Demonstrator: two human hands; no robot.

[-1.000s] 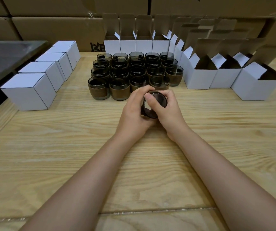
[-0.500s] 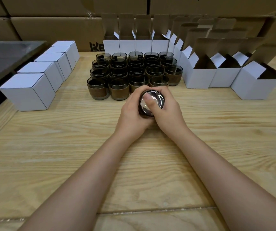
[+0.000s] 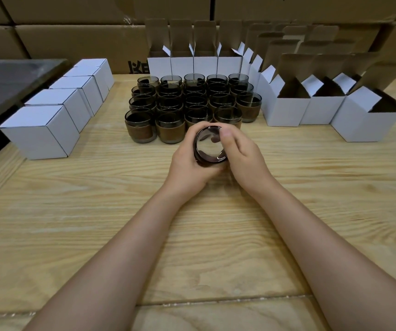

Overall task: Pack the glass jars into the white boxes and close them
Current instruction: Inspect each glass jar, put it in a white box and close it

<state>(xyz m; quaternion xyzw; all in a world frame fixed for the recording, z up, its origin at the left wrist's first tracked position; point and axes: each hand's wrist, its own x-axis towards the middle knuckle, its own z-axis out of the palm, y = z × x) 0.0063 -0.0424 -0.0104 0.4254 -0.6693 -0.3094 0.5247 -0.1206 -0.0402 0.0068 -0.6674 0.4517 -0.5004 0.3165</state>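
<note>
Right now both hands are meeting over the middle of the wooden table point(image 3: 96, 211), and together they are holding one smoked glass jar point(image 3: 210, 149). The left hand point(image 3: 187, 163) is cupping the jar from the left with its fingers curling round the far wall. The right hand point(image 3: 244, 156) is closing on it from the right, its thumb lying over the rim. The jar is tilting so that its round opening is facing the camera. Its glass is showing dark grey and see-through, with a thin bright rim and light reflecting off the inside; the fingers are hiding most of its outer wall. Whether it is resting on the table or lifted just clear cannot be told.

Just beyond the hands, a block of matching jars point(image 3: 192, 101) is standing upright in rows, each showing dark glass above and a brown band wrapping its lower half. Well to the left of the left hand, a row of closed white boxes point(image 3: 41, 130) is running away from the camera, each touching the next. To the right of the right hand and beyond it, open white boxes point(image 3: 285, 113) are standing with brown-lined flaps raised. Further open boxes point(image 3: 182, 64) are lining up behind the jars. Large brown cartons point(image 3: 72, 39) are standing stacked along the back.
</note>
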